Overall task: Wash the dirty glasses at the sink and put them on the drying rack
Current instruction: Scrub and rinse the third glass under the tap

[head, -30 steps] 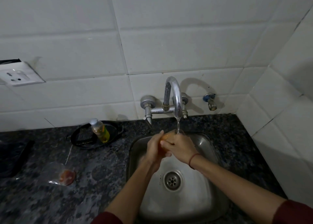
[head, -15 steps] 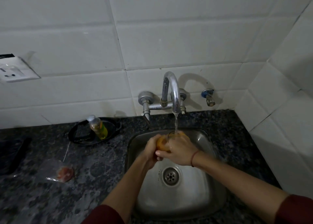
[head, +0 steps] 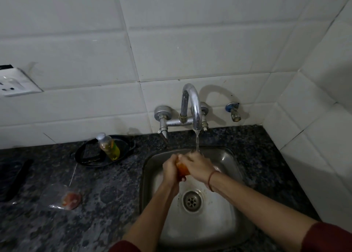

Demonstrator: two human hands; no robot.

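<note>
- Two dark red sleeves enter at the bottom edge, the left sleeve [head: 123, 247] and the right sleeve [head: 327, 238]. Bare forearms reach from them over the steel sink [head: 224, 223].
- The round drain [head: 192, 201] lies in the sink floor, between the forearms and nearer than the hands.
- On the dark speckled bench [head: 95, 223], left of the sink, lies a clear plastic pouch [head: 62, 197] with something red inside. No print on it can be read.
- Over the far half of the sink the left hand [head: 170, 170] and right hand [head: 198, 168] meet around the glass [head: 182, 169].
- Only an orange part of the glass shows between the palms. I cannot tell whether that orange is the glass itself or a scrubber pressed against it.
- The fingers of the left hand curl under and round it. The fingers of the right hand bend over its top, so both hands grip it.
- A thin red thread [head: 210, 180] circles the right wrist.
- A thin stream of water [head: 197, 143] falls from the spout onto the far side of the right hand.
- Farther left on the bench a black dish [head: 85, 154] carries a tilted bottle [head: 109, 146] of yellow-green liquid. Its label is too blurred to read.
- A dark flat thing [head: 13, 177] lies at the left edge.
- The chrome tap [head: 192, 103] is fixed to the white tiled wall [head: 190, 51], with a blue-handled valve [head: 233, 111] to its right.
- A white socket [head: 15, 82] sits far left on the wall, with no legible marking.
</note>
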